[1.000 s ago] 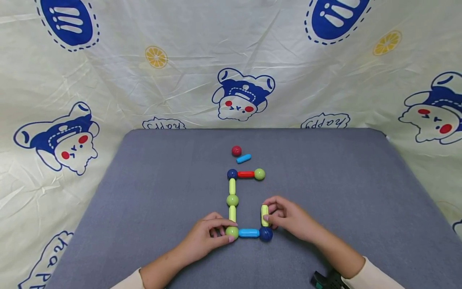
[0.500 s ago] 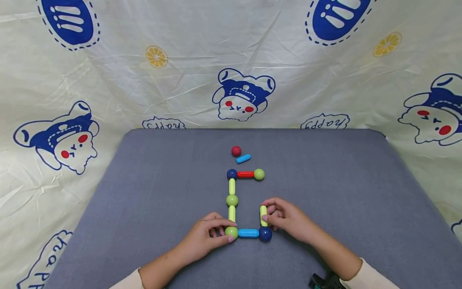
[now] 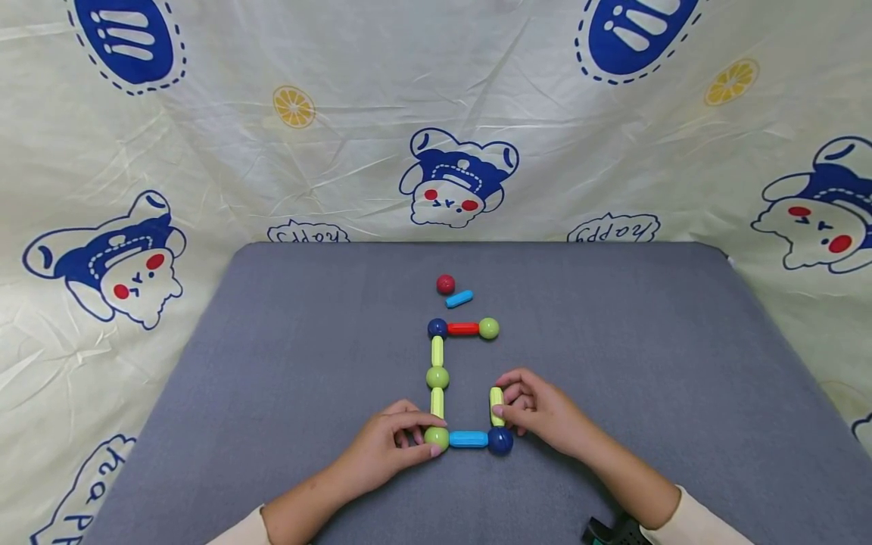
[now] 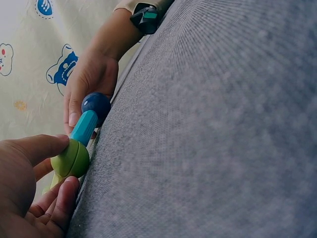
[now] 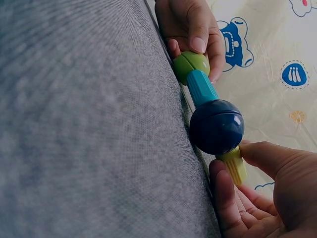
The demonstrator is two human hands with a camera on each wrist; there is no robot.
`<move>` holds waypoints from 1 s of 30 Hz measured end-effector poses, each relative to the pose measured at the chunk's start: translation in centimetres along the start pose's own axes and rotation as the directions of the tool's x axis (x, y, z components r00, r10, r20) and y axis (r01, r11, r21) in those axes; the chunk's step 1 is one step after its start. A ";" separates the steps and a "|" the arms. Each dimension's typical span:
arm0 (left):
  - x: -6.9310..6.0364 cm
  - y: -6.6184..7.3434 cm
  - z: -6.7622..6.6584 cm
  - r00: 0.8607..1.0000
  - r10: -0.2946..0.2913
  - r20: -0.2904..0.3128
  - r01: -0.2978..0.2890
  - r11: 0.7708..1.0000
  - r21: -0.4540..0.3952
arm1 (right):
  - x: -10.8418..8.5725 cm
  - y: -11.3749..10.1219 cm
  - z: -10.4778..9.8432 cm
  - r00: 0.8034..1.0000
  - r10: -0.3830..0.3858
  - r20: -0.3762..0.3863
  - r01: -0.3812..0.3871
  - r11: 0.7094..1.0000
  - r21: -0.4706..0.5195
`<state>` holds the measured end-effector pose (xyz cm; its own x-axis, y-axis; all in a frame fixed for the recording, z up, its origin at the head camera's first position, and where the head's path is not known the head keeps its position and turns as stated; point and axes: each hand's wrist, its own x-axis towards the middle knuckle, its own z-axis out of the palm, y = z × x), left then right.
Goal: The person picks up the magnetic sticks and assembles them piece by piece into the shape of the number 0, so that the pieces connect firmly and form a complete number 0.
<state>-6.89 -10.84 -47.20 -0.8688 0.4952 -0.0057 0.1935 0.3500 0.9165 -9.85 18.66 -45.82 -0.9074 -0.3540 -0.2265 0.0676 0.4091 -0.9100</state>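
My left hand [image 3: 387, 445] pinches a green ball [image 4: 70, 157] at the near left corner of a chain of balls and rods on the table. A blue rod [image 3: 468, 439] joins that ball to a dark blue ball [image 5: 217, 127] on the right. Between thumb and fingers, my right hand [image 3: 545, 412] holds a yellow-green rod [image 3: 496, 406], its near end touching the dark blue ball. Up the left side run two more yellow-green rods with a green ball [image 3: 437, 378] between them. At the top, a navy ball [image 3: 437, 328], a red rod [image 3: 463, 329] and another green ball [image 3: 488, 328] line up.
Beyond the chain lie a loose red ball [image 3: 446, 284] and a loose blue rod [image 3: 459, 299]. A grey cloth covers the table [image 3: 306, 325]; a printed curtain [image 3: 354, 151] hangs behind it. A black device [image 3: 616, 531] sits at the right wrist.
Both hands keep their holds. The yellow-green rod in the right hand and the near pieces shift very slightly left in the head view; otherwise the layout is the same.
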 end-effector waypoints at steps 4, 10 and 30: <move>0.0 0.0 0.0 1.000 -0.014 -0.002 0.014 1.000 -0.005 | 0.1 0.1 0.0 1.000 0.011 -0.005 -0.011 1.000 0.000; 0.1 0.1 0.0 0.999 -0.033 0.003 0.034 0.999 -0.020 | 0.1 0.1 -0.1 1.000 0.020 -0.002 -0.020 1.000 0.001; 2.1 1.1 -2.1 0.993 -0.045 -0.108 0.037 0.997 -0.068 | 0.1 0.2 0.0 1.000 0.005 -0.008 -0.005 1.000 -0.001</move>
<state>-9.47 -11.13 -45.38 -0.9205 0.3906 -0.0035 0.1293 0.3132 0.9408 -9.92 18.70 -46.00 -0.9103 -0.3452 -0.2286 0.0719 0.4120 -0.9084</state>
